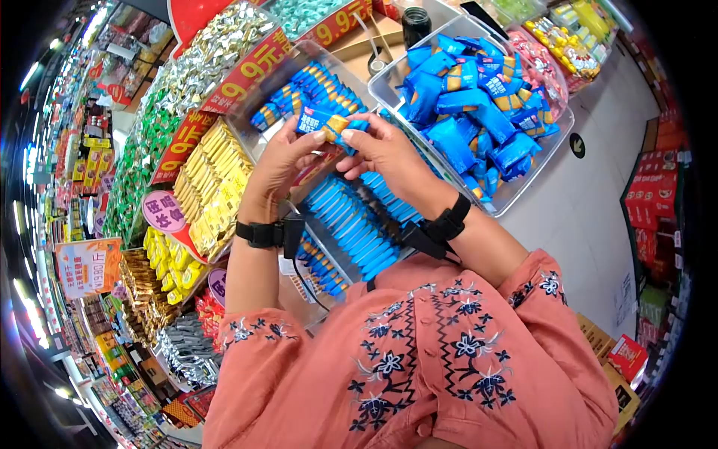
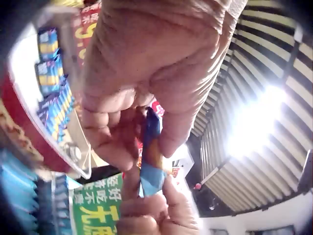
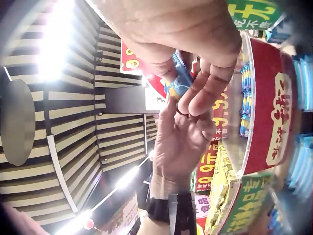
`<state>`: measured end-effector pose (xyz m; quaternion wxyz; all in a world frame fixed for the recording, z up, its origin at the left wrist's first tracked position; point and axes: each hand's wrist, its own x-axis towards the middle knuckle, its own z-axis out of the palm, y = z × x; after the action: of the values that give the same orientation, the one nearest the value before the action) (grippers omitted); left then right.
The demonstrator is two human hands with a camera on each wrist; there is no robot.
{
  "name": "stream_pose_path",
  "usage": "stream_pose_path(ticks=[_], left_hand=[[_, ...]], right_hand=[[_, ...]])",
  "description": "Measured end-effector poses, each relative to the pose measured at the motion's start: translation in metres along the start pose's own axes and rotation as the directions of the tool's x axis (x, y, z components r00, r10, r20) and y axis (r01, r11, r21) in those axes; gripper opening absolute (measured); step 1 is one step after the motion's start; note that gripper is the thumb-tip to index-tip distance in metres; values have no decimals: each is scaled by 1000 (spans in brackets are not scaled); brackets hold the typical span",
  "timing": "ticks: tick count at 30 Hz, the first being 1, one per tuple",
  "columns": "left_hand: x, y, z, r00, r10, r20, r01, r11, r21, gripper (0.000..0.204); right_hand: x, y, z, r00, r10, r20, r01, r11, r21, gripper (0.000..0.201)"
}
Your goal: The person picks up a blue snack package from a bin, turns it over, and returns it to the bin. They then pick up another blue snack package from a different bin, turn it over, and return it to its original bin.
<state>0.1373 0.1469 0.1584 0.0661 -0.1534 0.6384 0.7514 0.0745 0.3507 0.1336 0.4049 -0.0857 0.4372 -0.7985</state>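
A small blue snack packet [image 1: 313, 121] with an orange-yellow picture is held up between both hands, over the display bins. My left hand [image 1: 280, 165] pinches its left part between thumb and fingers. At the other end, the thumb and fingers of my right hand [image 1: 393, 153] grip the wrapper. Seen in the left wrist view, the packet [image 2: 152, 178] is edge-on, with fingers of both hands close together. In the right wrist view, curled fingers partly hide the packet [image 3: 182, 83]. Below the hands stand neat rows of blue packets [image 1: 348, 224].
A clear plastic tub [image 1: 535, 179] heaped with loose blue packets stands at the right. Farther back is a bin of upright blue packets [image 1: 318, 90]. Yellow packets [image 1: 217, 187] and green-wrapped sweets [image 1: 138, 172] fill the left, behind red price signs [image 1: 247, 67]. A dark jar [image 1: 416, 27] stands at the back.
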Motion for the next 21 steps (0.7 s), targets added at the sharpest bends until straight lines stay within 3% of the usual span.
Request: stream_pose_path(ticks=[2, 3, 5, 6, 9, 10, 13, 18, 21], left_hand=[[3, 7, -11, 998, 61, -9, -56, 963, 265, 43], [-2, 16, -8, 989, 148, -31, -123, 908, 401, 51], [1, 24, -13, 965, 259, 48, -245, 818, 520, 53], [4, 27, -16, 967, 229, 115, -255, 812, 525, 47], [5, 49, -8, 941, 170, 294, -339, 523, 782, 39], [11, 46, -11, 931, 182, 316, -364, 495, 789, 37], [19, 51, -16, 952, -19, 306, -256, 500, 827, 39], [30, 44, -20, 929, -242, 280, -47, 673, 738, 29], [38, 41, -39, 959, -157, 235, -51, 722, 690, 26]], right_hand=[[-1, 4, -4, 1000, -11, -26, 10, 999, -45, 27], [-1, 4, -6, 1000, -4, -24, 2, 997, -73, 27], [-1, 5, -9, 1000, 14, -18, -16, 992, -127, 27], [-1, 5, -8, 1000, 18, -25, -21, 990, -141, 27], [5, 11, -11, 1000, 13, -14, -16, 984, -178, 26], [7, 10, -10, 1000, 25, -8, -26, 979, -200, 26], [11, 9, -11, 1000, 30, -5, -30, 979, -201, 26], [25, 18, -15, 1000, 14, -27, -16, 996, -82, 31], [26, 21, -12, 994, -5, -109, 1, 999, -42, 40]])
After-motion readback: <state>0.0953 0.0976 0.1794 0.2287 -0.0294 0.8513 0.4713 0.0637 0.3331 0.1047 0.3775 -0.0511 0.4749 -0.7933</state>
